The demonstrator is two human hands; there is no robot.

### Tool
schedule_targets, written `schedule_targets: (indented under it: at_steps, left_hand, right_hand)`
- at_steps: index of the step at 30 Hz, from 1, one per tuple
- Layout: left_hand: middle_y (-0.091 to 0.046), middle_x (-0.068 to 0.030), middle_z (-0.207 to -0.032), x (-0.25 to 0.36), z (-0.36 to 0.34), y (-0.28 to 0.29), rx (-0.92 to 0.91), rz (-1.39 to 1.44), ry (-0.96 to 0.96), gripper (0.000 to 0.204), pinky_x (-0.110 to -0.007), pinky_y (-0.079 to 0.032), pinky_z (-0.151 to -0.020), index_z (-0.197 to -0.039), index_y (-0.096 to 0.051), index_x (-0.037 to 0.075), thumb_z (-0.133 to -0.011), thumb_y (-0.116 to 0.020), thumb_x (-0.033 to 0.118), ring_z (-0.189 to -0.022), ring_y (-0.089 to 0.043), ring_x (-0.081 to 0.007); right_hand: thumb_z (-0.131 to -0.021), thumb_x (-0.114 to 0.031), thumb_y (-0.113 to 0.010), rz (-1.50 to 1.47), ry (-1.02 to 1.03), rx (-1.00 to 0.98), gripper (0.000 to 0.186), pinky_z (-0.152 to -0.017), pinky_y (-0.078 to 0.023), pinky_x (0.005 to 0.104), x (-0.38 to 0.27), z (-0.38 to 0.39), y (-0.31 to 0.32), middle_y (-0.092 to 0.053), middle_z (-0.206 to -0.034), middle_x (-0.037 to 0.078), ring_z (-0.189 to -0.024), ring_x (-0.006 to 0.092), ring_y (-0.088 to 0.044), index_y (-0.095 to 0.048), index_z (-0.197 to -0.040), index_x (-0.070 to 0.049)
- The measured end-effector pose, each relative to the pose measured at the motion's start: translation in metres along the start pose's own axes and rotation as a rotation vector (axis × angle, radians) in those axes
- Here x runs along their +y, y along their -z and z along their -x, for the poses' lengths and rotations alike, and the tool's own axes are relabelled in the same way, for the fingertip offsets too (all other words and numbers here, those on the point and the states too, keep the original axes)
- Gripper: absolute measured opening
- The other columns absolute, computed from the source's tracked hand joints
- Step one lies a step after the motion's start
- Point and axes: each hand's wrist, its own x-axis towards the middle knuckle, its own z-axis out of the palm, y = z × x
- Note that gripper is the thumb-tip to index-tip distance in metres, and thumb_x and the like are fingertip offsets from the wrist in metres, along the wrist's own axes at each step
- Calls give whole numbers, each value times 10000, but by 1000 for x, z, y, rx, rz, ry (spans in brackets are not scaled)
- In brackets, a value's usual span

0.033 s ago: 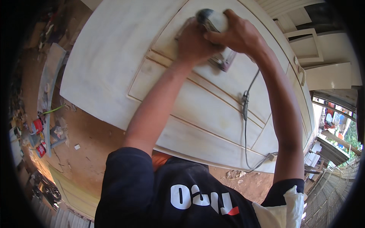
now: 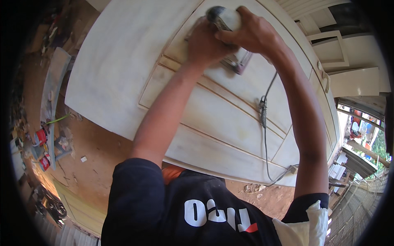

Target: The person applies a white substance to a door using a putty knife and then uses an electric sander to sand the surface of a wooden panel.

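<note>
A pale, panelled door-like board (image 2: 106, 61) with grooved borders lies below me. Near its far edge is a power sander (image 2: 230, 18) with a dark and white top and a grey rectangular base (image 2: 240, 65) resting on the panel. My left hand (image 2: 205, 45) is closed on the sander's front-left part, its fingers partly hidden. My right hand (image 2: 258, 35) wraps over the white top, thumb pointing left. A black cord (image 2: 266, 143) runs across the board beside my right forearm, through a joined connector (image 2: 263, 110), toward the near edge.
Dirt floor (image 2: 94, 139) shows beyond the board's left and near edges. A long grey plank (image 2: 55, 82) with red items (image 2: 43, 135) beside it is at the left. Pale panels and an open frame (image 2: 342, 47) lie at the right, near a bright opening with greenery.
Both hands and the sander have shifted slightly up and to the left across the board. The grip looks the same.
</note>
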Motion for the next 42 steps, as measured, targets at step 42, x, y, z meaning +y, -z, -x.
schedule_targets:
  at_steps: [42]
  left_hand:
    - [-715, -135, -828, 15, -12, -36, -257, 67, -157, 429, -433, -586, -763, -906, -716, 89, -725, -735, 477, -848, -708, -311]
  right_hand:
    - [-665, -596, -824, -273, -130, 108, 985, -749, -550, 389, 71, 36, -21, -706, -940, 209, -841, 284, -694, -522, -1349, 44]
